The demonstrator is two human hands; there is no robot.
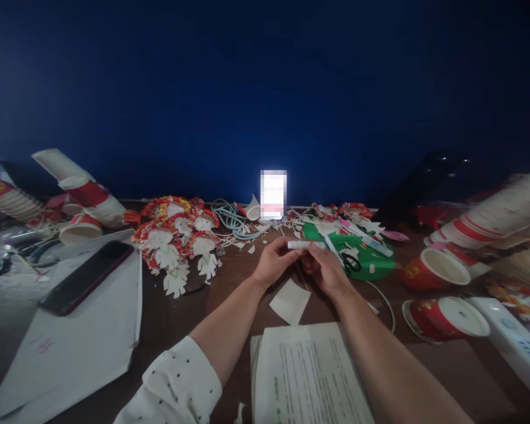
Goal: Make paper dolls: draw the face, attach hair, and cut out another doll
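Observation:
My left hand point(275, 260) and my right hand point(327, 272) meet over the middle of the table. Both have their fingers closed on a short white tube-like piece point(299, 244), held level between them; I cannot tell if it is rolled paper or a pen. Just below them a square of white paper point(290, 301) lies on the brown tabletop. Nearer to me is a printed booklet point(307, 377). Black-handled scissors point(351, 262) rest beside my right hand on a green sheet point(375, 270).
Paper dolls point(170, 247) with red-and-yellow trim are heaped at left, near a dark phone point(87, 277) on a white board point(101, 330). A lit screen point(273, 194) stands at the back. Paper cups point(441, 268) and a power strip point(514, 335) are at right.

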